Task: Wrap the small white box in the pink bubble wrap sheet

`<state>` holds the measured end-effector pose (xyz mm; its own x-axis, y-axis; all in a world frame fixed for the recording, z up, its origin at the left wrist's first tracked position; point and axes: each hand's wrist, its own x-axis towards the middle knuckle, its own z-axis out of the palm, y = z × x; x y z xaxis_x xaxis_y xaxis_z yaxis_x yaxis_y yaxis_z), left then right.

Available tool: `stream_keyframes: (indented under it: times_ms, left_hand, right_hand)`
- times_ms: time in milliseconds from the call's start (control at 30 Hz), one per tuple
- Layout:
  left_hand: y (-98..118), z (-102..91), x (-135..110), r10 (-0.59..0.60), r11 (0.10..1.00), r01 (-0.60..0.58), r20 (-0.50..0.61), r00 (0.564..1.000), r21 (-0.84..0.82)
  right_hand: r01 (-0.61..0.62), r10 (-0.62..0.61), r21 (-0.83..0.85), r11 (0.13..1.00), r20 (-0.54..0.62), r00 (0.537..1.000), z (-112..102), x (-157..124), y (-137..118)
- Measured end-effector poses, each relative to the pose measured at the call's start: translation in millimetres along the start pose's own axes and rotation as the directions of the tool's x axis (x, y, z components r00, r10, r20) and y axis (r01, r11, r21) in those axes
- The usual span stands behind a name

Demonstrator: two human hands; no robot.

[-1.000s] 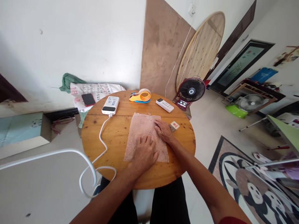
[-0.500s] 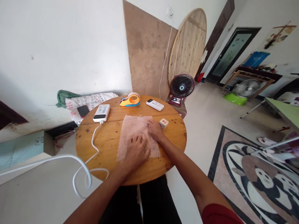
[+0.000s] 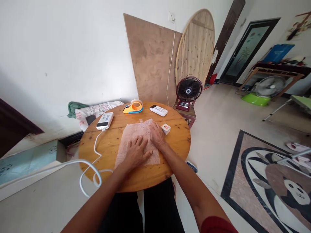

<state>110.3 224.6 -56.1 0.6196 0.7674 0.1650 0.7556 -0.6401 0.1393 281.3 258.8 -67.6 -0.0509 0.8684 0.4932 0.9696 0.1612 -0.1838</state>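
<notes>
A sheet of pinkish bubble wrap (image 3: 123, 142) lies spread on the round wooden table (image 3: 175, 155) in front of me. My left hand (image 3: 138, 151) rests flat on its middle with the fingers spread. Toward its upper right part, my right hand (image 3: 156, 135) lies on the wrap, fingers stretched out and pointing away from me. Just right of that hand sits a small white box (image 3: 166, 128) with an orange mark, apart from the fingers. Whether anything lies under the wrap I cannot tell.
Along the table's far side stand an orange and blue tape dispenser (image 3: 133, 106) and a white power bank (image 3: 158, 110). Another white power bank (image 3: 105, 121) with a cable (image 3: 96, 145) is at the left. A fan (image 3: 189, 90) stands on a stool behind.
Both hands have shifted slightly over the bubble wrap, and the left hand's fingers now lie flatter and more spread. The view has turned a little to the left.
</notes>
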Motion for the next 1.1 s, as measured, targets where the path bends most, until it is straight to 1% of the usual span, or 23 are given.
stream_keyframes:
  times_ms: [100, 167, 200, 333, 400, 433, 500, 567, 600, 667, 700, 800, 867, 933, 1000, 1033, 1100]
  left_hand:
    - [5, 6.0, 0, -0.005, 1.0, 0.005, -0.007, 1.0, 0.031]
    - [7, 6.4, 0, -0.01, 0.999, 0.011, -0.01, 1.0, 0.042]
    - [8, 5.8, 0, -0.013, 0.999, 0.014, -0.007, 1.0, 0.045]
    - [10, 2.5, 2, -0.026, 0.999, 0.025, 0.023, 0.999, 0.041]
    - [11, 1.6, 3, -0.037, 0.999, 0.036, 0.032, 0.999, 0.036]
    - [12, 1.6, 4, -0.042, 0.999, 0.041, 0.033, 0.999, 0.035]
    - [12, 2.3, 5, -0.046, 0.998, 0.045, 0.028, 0.999, 0.033]
    - [11, 3.4, 7, -0.041, 0.999, 0.04, 0.019, 0.999, 0.03]
    - [11, 4.0, 8, -0.038, 0.999, 0.037, 0.013, 0.999, 0.028]
    - [9, 5.1, 10, -0.037, 0.999, 0.037, -0.004, 0.999, 0.023]
    - [9, 5.6, 11, -0.039, 0.999, 0.039, -0.014, 0.999, 0.019]
    - [8, 6.7, 11, -0.036, 0.999, 0.036, -0.053, 0.998, 0.0]
    - [8, 7.2, 11, -0.035, 0.999, 0.034, -0.079, 0.996, -0.017]
    - [8, 7.6, 9, -0.049, 0.998, 0.045, -0.094, 0.994, -0.036]
    - [7, 8.3, 8, -0.064, 0.997, 0.058, -0.105, 0.992, -0.057]
    - [7, 8.9, 8, -0.067, 0.996, 0.06, -0.112, 0.991, -0.067]
    - [7, 10.6, 8, -0.064, 0.995, 0.053, -0.127, 0.99, -0.086]
  right_hand:
    - [-0.027, 0.027, 0.006, 1.0, 0.038, 0.999, 5, 1, 3]
    - [-0.038, 0.037, 0.005, 0.999, 0.067, 0.997, 6, 1, 4]
    - [-0.034, 0.033, 0.009, 0.999, 0.062, 0.998, 5, 1, 4]
    - [0.006, -0.005, 0.034, 0.999, -0.039, 0.999, -10, -3, 1]
    - [-0.014, 0.017, 0.031, 0.999, -0.075, 0.997, -21, -6, 2]
    - [-0.048, 0.051, 0.028, 0.998, -0.093, 0.994, -26, -8, 4]
    - [-0.164, 0.167, 0.029, 0.986, -0.129, 0.978, -33, -10, 9]
    - [-0.314, 0.316, 0.039, 0.949, -0.131, 0.94, -37, -11, 15]
    - [-0.372, 0.375, 0.043, 0.927, -0.105, 0.921, -37, -11, 18]
    - [-0.43, 0.431, 0.036, 0.902, -0.041, 0.901, -37, -11, 23]
    - [-0.45, 0.45, 0.023, 0.893, -0.028, 0.893, -37, -11, 25]
    - [-0.537, 0.537, -0.01, 0.843, -0.044, 0.843, -37, -10, 30]
    - [-0.58, 0.58, 0.012, 0.815, -0.021, 0.815, -38, -9, 34]
    - [-0.584, 0.589, 0.119, 0.803, 0.0, 0.808, -43, -7, 35]
    - [-0.527, 0.568, 0.327, 0.784, -0.039, 0.822, -50, -3, 27]
    - [-0.462, 0.546, 0.451, 0.763, -0.068, 0.835, -55, -1, 19]
    - [-0.267, 0.451, 0.665, 0.697, -0.118, 0.885, -64, 5, -6]
